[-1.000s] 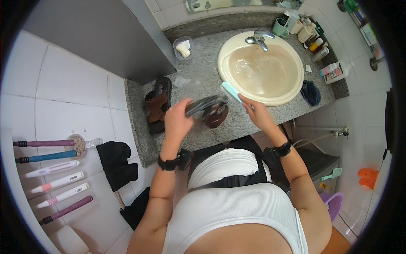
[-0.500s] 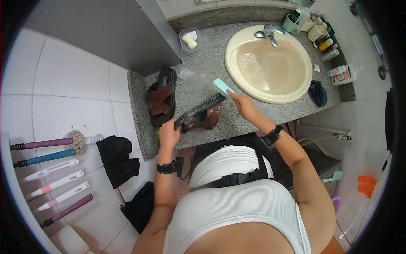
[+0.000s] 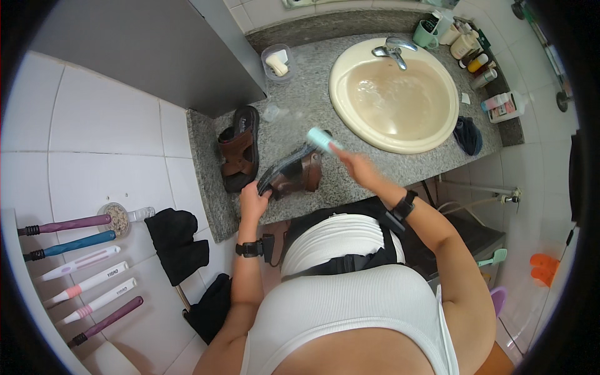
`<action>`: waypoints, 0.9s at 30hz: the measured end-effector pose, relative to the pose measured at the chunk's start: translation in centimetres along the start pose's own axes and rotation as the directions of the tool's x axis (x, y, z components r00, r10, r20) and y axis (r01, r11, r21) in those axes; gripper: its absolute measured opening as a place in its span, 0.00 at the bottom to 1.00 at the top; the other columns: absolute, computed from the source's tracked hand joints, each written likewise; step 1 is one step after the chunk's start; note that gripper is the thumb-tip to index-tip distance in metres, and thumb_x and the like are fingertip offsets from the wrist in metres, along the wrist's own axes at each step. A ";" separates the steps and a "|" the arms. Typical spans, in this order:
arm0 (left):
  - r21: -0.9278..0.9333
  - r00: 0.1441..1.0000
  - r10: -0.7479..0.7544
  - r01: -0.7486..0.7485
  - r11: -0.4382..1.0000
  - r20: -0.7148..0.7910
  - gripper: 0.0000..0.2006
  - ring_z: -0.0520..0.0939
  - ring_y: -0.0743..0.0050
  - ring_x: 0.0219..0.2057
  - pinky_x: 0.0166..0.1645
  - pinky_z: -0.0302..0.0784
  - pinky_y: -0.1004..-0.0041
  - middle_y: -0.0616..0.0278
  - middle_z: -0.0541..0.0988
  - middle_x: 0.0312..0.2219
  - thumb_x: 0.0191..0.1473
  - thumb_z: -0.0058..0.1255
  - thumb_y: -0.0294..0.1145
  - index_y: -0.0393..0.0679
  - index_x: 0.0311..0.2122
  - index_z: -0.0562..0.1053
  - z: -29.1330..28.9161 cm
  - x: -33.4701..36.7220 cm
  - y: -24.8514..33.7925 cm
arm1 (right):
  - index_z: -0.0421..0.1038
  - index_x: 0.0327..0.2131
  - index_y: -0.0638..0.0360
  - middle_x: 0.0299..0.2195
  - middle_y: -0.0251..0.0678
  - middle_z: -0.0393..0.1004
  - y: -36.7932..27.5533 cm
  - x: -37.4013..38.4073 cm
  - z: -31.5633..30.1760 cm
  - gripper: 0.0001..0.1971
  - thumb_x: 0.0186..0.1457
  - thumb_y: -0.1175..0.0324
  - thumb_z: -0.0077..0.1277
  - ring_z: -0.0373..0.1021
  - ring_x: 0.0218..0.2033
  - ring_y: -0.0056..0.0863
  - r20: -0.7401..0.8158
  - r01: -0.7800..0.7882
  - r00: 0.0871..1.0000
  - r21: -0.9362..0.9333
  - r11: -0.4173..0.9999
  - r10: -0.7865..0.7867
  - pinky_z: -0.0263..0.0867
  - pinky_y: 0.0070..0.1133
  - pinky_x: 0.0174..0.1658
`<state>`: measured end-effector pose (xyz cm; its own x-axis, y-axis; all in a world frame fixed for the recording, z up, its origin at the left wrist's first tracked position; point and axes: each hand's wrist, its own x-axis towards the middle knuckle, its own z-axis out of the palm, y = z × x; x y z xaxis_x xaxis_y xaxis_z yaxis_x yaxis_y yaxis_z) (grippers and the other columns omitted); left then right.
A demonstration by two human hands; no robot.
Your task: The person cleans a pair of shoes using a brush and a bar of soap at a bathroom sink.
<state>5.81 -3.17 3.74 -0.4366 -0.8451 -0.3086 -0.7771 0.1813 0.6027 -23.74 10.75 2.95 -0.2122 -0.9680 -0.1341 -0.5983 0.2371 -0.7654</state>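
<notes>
Tilted on its side above the counter is a brown sandal [image 3: 295,176], its dark sole turned toward the sink. My left hand [image 3: 253,204] grips one end of that sandal, fingers closed round it. In my right hand [image 3: 360,169] is a mint-green scrubbing brush [image 3: 320,139], blurred by motion, close to the sandal's far end. Whether its bristles touch the sole cannot be made out. A second brown sandal [image 3: 240,150] lies upright on the counter, left of the held one.
Right of my hands, a cream basin [image 3: 334,119] with a chrome faucet [image 3: 395,50] is set into the grey stone counter [image 3: 306,62]. A soap box [image 3: 277,64] stands at the back. Several bottles [image 3: 465,47] and a dark cloth [image 3: 467,135] sit at the right. Toothbrushes [image 3: 72,224] line the left wall.
The brush has moved slightly left and down toward the sandal's sole, with my right hand. The held sandal has shifted a little and turned. My left hand keeps its hold.
</notes>
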 end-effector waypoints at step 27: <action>0.157 0.956 -0.165 0.129 0.979 0.242 0.33 0.67 0.42 0.56 0.57 0.66 0.55 0.40 0.64 0.55 0.55 0.52 0.36 0.34 0.61 0.54 3.6 5.4 -2.2 | 0.63 0.58 0.45 0.33 0.52 0.74 5.4 -3.5 -2.7 0.22 0.59 0.71 0.45 0.71 0.30 0.52 -0.147 -0.075 0.986 -0.011 0.997 0.073 0.66 0.34 0.35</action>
<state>3.58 -6.29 -1.90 -0.3994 -0.7160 -0.5726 -0.8883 0.1478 0.4349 -28.27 15.61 0.98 -0.3668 -0.9254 -0.0952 -0.5889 0.3101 -0.7464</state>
